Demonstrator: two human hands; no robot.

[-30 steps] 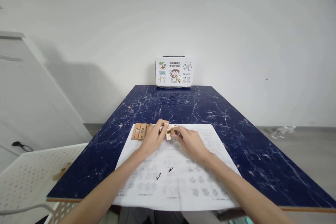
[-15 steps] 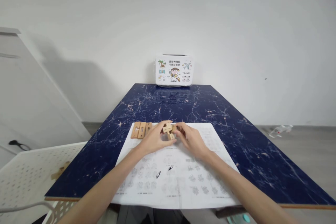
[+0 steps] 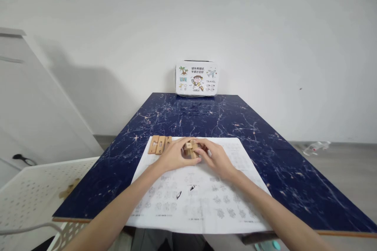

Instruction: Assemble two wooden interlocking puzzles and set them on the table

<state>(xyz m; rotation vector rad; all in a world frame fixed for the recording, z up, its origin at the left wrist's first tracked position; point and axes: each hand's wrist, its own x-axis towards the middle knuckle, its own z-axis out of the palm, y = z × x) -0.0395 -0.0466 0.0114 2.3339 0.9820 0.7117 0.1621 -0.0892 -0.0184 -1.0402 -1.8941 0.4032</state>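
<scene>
Both hands meet over the printed sheet [image 3: 194,200] on the bench [image 3: 265,133], left hand [image 3: 172,157] and right hand [image 3: 216,159] clamped on the wooden puzzle [image 3: 191,150], light, stiff, likely loose-jointed, best pinched at its outer block ends.

Your paper sheet [image 3: 203,200] lies on the desk [image 3: 265,133], with loose wooden pieces [image 3: 159,144] at its far left corner. The joined wooden block [image 3: 191,150] sits just right of them, between your left hand [image 3: 173,157] and right hand [image 3: 216,159]. A box [image 3: 196,79] stands at the desk's far edge, behind everything.
</scene>
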